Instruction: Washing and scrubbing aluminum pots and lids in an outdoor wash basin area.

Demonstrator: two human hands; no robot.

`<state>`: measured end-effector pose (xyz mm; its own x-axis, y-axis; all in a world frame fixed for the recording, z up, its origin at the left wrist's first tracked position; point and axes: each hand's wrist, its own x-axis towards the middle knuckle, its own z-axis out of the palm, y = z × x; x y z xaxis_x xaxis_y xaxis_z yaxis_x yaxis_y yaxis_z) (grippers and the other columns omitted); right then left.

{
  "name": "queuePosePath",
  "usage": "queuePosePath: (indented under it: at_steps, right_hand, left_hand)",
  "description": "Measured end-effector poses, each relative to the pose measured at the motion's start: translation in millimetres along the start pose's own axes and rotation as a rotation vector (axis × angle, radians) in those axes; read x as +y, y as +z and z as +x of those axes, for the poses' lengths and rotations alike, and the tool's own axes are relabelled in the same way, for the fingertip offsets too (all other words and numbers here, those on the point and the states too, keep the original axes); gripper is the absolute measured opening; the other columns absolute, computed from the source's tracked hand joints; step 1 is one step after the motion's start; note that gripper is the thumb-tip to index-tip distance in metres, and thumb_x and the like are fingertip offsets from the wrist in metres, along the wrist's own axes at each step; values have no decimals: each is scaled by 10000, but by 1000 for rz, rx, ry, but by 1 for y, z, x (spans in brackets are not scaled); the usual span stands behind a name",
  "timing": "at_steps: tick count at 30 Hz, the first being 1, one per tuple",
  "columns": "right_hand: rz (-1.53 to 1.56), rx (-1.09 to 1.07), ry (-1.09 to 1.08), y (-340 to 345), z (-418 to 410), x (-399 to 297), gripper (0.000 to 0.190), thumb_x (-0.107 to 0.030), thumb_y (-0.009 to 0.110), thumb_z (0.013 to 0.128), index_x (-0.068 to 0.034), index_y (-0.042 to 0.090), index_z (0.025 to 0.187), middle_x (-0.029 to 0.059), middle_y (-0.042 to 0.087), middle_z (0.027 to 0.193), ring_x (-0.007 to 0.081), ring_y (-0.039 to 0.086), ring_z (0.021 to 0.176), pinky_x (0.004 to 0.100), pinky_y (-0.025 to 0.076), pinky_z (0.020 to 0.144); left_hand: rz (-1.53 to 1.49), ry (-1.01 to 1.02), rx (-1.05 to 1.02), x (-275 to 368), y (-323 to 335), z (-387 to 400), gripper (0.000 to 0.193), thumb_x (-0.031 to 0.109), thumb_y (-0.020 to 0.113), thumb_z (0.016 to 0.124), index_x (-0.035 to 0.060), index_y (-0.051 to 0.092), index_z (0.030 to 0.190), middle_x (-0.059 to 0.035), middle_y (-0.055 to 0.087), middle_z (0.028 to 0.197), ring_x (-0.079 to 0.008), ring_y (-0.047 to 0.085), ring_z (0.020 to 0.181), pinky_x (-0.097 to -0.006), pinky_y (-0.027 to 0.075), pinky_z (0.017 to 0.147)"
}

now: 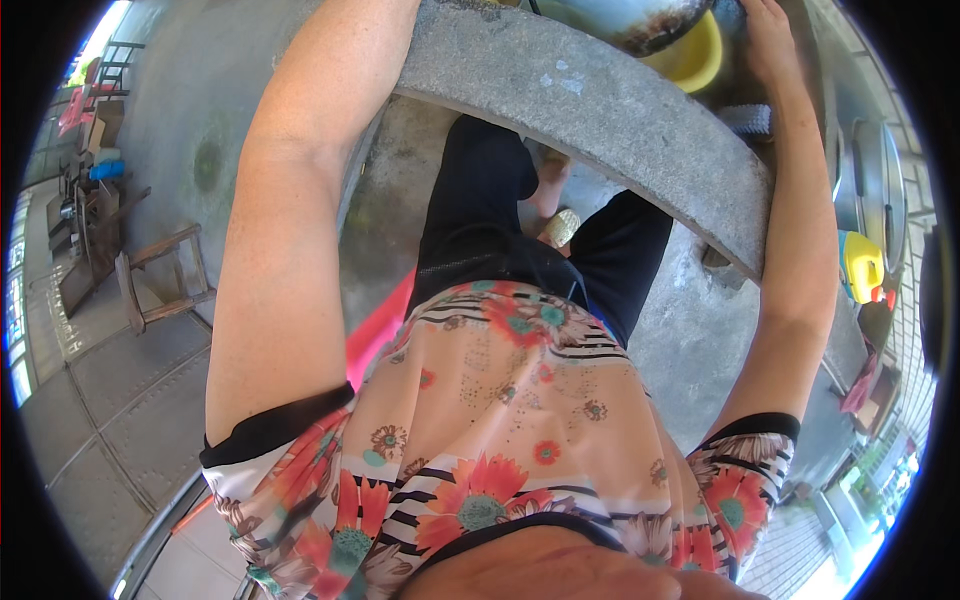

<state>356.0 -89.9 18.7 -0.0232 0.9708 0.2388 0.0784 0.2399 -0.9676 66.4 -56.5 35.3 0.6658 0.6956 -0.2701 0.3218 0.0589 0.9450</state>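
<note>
A curved concrete ledge [600, 97] runs across in front of me. Beyond it, at the top edge, is part of a metal pan [637, 15] with a rusty brown, scorched surface, lying over a yellow plastic basin [701, 56]. My right hand [765, 30] reaches past the ledge at the pan's right side. Its fingertips are cut off by the picture's edge, so I cannot tell whether it grips the pan. My left hand is out of view; only the forearm shows, stretching over the ledge's left end.
A scrubbing brush [742, 118] lies on the ledge beside my right forearm. Farther right are a yellow plastic jug [862, 266] and round metal ware [874, 187]. A wooden stool frame [165, 281] is on the left floor. Something pink [382, 322] sits beneath me.
</note>
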Motion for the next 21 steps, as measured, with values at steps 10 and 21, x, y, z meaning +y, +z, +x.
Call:
queuePosePath:
  at_steps: [10,21]
  right_hand:
    - [-159,170,-139,18,-23,-27,314,3,473,792,-14,592,1082,23,608,891,133,560,836,256,456,755]
    - [-968,-38,-955,74,-42,-63,424,-6,635,752,-147,616,1151,112,563,1139,303,547,1047,372,457,895]
  left_hand:
    - [30,65,173,12,31,-13,846,659,331,905,28,224,1458,-168,211,1517,-351,193,1387,-571,206,1078]
    - [-448,320,59,5,33,13,547,464,621,853,-2,598,1138,-128,642,1083,-177,660,875,-293,552,702]
